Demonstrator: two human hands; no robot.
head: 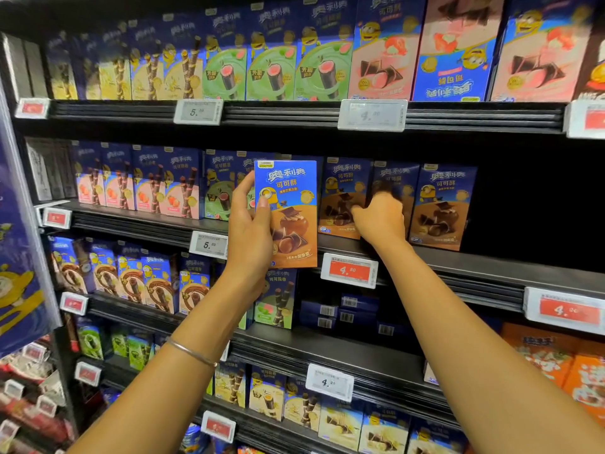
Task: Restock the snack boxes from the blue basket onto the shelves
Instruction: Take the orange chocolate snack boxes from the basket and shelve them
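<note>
Head view: the left hand (250, 231) grips an upright blue-and-brown snack box (291, 204) by its left edge, in front of the second shelf (458, 260). At the box's 3 o'clock, the right hand (381, 217) touches matching shelved boxes (442, 204), but its fingers are blurred and I cannot tell whether it grips one. A red price tag (349, 269) sits at 5 o'clock.

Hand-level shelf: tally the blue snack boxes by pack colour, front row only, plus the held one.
Pink boxes: 4
Green boxes: 2 in view
Brown boxes, shelved: 3
Brown box held in left hand: 1
Total: 10
</note>
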